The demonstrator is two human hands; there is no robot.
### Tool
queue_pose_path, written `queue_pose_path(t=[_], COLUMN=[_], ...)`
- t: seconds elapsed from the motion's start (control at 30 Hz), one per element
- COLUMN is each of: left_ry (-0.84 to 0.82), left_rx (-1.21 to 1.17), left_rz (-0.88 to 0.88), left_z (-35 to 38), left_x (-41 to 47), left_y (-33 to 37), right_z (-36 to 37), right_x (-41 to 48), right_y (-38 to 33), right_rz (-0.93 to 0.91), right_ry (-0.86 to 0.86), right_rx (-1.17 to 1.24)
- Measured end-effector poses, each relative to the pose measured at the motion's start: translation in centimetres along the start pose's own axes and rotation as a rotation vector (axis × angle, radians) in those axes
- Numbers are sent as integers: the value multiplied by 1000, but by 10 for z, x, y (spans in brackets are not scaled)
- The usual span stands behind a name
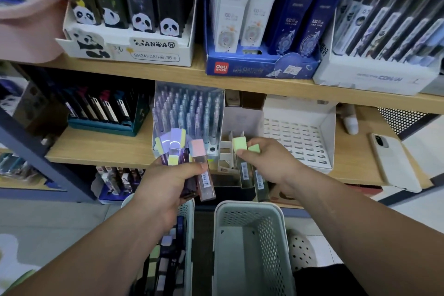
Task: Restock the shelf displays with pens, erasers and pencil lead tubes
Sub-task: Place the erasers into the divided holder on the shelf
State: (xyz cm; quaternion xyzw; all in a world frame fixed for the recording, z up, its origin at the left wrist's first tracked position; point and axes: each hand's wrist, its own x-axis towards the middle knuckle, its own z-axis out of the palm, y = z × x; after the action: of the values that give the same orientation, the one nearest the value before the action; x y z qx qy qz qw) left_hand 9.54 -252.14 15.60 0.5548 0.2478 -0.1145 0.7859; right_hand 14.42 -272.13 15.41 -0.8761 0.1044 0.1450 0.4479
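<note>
Both forearms reach up from the bottom edge over two pale plastic baskets. The left basket (191,235) is packed with more lead tubes (165,264); the right basket (271,247) stands just beside it.

The left hand (168,182) is curled round a fan of lead tubes (177,149), with the thumb lying across their barcode labels. Their purple, yellow and pink caps point up towards the shelf. Spread like this, the colours can be read at a glance, so the hand probably serves as a holding stock.

The right hand (266,161) pinches two green-capped lead tubes (245,170) near their caps, between thumb and fingers. Their dark bodies hang down in front of the shelf edge. They sit just beside the white divided display box (225,151), whose front slots show no tubes. Matching colours held upright over open slots suggest these two go in next.

Left of that box, touching it, a pen display (187,113) is full of clear purple pens. To the right a white slotted tray (300,137) rests on the wooden shelf (103,149), and a phone (394,163) lies further along it. On the shelf above stand a panda lead box (153,50) and a blue Deli box (259,67), both well stocked.
</note>
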Motion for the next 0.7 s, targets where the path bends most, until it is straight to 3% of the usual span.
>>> queue_pose_path(t=[0.23,0.37,0.7], left_ry=[-133,-177,-130], left_rx=[13,-39,-33], left_rz=[-86,-110,-109], left_z=[6,14,18], left_x=[-9,-13,-11], left_y=[-7,-10,-16], right_z=[-7,2,14], right_x=[-16,-25,-19], right_y=[-14,-18,-13], right_rz=[-83,-111,-87], right_ry=[-145,-239,-131], right_rx=[556,604,597])
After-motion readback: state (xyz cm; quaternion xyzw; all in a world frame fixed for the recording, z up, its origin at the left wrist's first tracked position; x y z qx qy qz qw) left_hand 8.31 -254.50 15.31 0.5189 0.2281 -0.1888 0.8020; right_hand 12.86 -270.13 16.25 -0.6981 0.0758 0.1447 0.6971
